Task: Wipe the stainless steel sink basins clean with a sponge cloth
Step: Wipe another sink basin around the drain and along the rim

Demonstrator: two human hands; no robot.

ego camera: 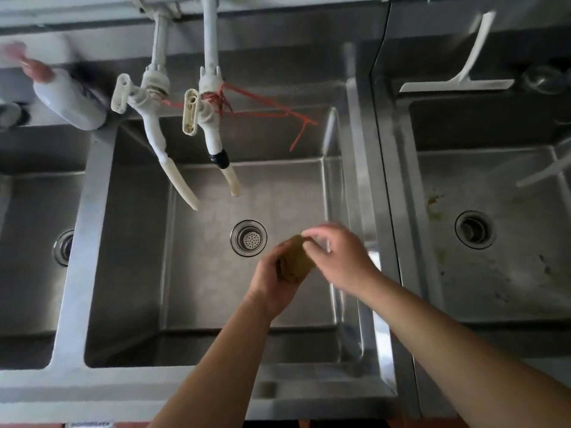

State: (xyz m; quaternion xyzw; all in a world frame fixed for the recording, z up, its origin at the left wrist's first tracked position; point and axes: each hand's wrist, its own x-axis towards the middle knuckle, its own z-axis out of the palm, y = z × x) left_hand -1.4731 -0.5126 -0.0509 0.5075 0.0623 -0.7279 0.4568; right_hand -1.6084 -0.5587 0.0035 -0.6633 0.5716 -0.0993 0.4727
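Both my hands hover over the middle sink basin (191,273), to the right of its drain (248,238). My left hand (272,279) grips a folded yellow-brown sponge cloth (296,261) from below. My right hand (336,257) pinches the cloth's upper edge with its fingertips; it is blurred. The cloth is held above the basin floor, not touching it. A left basin (27,257) and a right basin (500,273) flank the middle one. The right basin shows brown stains near its drain (474,230).
Two white taps (154,125) (210,118) with hose ends hang over the middle basin, tied with red string (262,103). A white soap bottle (68,100) stands on the back ledge at left. A white squeegee (463,66) lies behind the right basin.
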